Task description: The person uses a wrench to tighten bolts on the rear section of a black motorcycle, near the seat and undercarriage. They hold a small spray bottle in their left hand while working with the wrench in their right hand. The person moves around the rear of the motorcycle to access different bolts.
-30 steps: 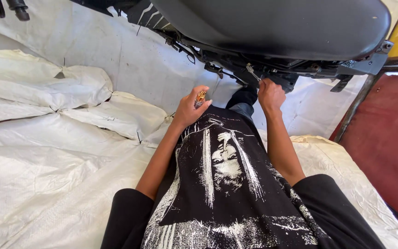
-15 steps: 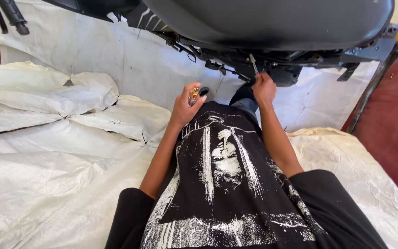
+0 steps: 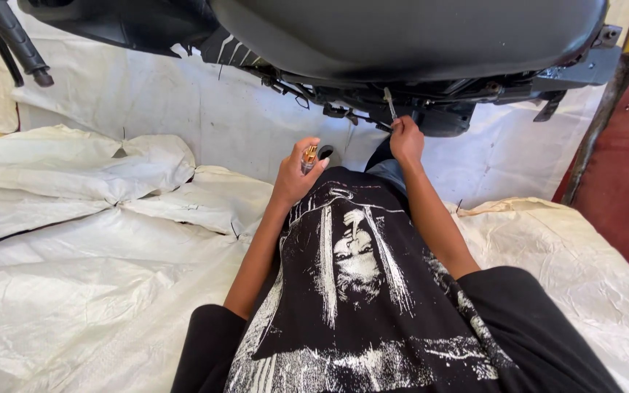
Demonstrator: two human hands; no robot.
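Observation:
My left hand (image 3: 298,173) is closed around a small gold-coloured metal part (image 3: 310,155), held over my lap just below the vehicle's underside. My right hand (image 3: 406,139) grips a thin metal tool (image 3: 389,103) that points up into the dark mechanical parts (image 3: 373,102) under a large black vehicle body (image 3: 409,36). A black shirt with a white print (image 3: 358,291) covers my torso, and I am low on the floor.
White woven sheeting (image 3: 74,240) covers the floor in loose folds on the left and right. A black handlebar grip (image 3: 16,40) hangs at the top left. A dark red panel with a metal frame (image 3: 620,167) stands at the right.
My right hand has risen toward the underside and now holds the thin tool upright against the parts. My left hand has stayed near my lap with the gold part.

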